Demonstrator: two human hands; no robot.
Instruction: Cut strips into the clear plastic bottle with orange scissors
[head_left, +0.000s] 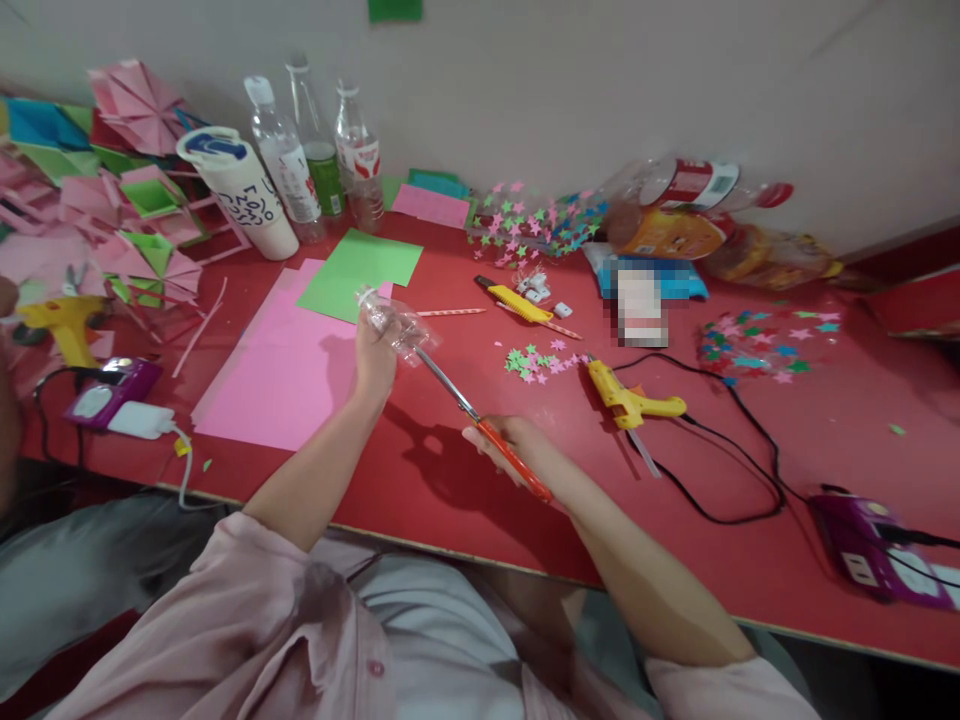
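Note:
My left hand (377,345) is wrapped round a clear plastic bottle piece (401,328), its neck toward the wall and its cut end toward the right. In my right hand (514,450) are long scissors with red-orange handles (517,462). Their metal blades reach up to the left, and the tips meet the lower edge of the plastic. Whether the blades are parted is too small to tell. Beneath and beside my left hand lie a green sheet (361,270) and pink sheets (281,365) on the red table (442,520).
Bottles (360,160) and a white tumbler (251,200) stand behind the sheets. A yellow cutter (517,300), small paper stars (536,362) and a corded yellow glue gun (626,397) lie to the right. At left are paper shapes (142,110), a power strip (112,392) and another person's arm (7,420).

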